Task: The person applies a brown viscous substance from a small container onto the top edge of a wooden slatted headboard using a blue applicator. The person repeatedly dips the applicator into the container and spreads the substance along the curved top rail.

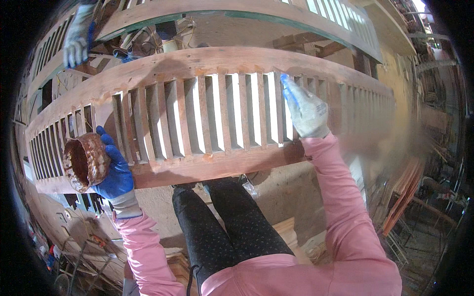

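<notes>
A long slatted wooden shutter panel [217, 172] lies across in front of me, its reddish-brown frame marked with orange-brown smears beside the slat ends. My left hand [116, 167], in a blue-palmed glove, is closed around a round brown pot [91, 160] with a crusted, flaking rim. The pot is tilted, its dark mouth facing left, over the panel's near left part. My right hand [307, 108], in a grey glove with blue fingertips, reaches to the far ends of the slats. Its fingers are pressed together; whatever they hold, if anything, is hidden.
Another person's gloved hand [76, 47] hangs at the upper left, near a second slatted panel [207, 10] beyond mine. Cables and a pale container [169, 45] sit between the panels. Reddish wooden strips [402, 197] lean at the right. Metal frames [84, 261] stand at the lower left.
</notes>
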`<control>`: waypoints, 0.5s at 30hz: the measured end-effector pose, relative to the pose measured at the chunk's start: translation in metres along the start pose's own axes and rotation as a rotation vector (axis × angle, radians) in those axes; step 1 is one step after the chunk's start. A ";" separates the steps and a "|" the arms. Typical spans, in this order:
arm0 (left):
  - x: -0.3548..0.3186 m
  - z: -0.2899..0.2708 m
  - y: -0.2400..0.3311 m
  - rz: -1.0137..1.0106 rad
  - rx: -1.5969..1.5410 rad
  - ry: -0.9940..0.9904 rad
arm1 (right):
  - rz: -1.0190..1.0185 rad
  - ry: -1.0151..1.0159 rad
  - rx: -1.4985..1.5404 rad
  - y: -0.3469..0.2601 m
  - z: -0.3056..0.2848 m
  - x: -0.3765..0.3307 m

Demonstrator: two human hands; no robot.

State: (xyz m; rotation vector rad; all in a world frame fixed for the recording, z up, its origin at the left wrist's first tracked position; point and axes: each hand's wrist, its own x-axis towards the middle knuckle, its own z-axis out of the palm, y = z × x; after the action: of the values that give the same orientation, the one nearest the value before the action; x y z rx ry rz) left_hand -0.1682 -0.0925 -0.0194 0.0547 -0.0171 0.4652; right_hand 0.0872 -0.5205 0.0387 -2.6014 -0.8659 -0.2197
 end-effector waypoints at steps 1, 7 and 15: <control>-0.001 0.000 0.002 0.005 0.008 -0.001 | -0.064 -0.032 -0.017 -0.005 -0.002 -0.002; 0.000 -0.003 0.000 0.007 -0.038 0.037 | -0.100 0.008 0.117 0.001 -0.011 -0.010; -0.002 0.007 -0.009 -0.008 0.009 0.000 | 0.009 0.079 0.218 0.004 -0.007 -0.005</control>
State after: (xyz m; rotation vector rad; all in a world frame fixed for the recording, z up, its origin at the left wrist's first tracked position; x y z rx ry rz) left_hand -0.1659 -0.1024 -0.0127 0.0638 -0.0147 0.4576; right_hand 0.0853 -0.5288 0.0426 -2.3781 -0.8023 -0.2116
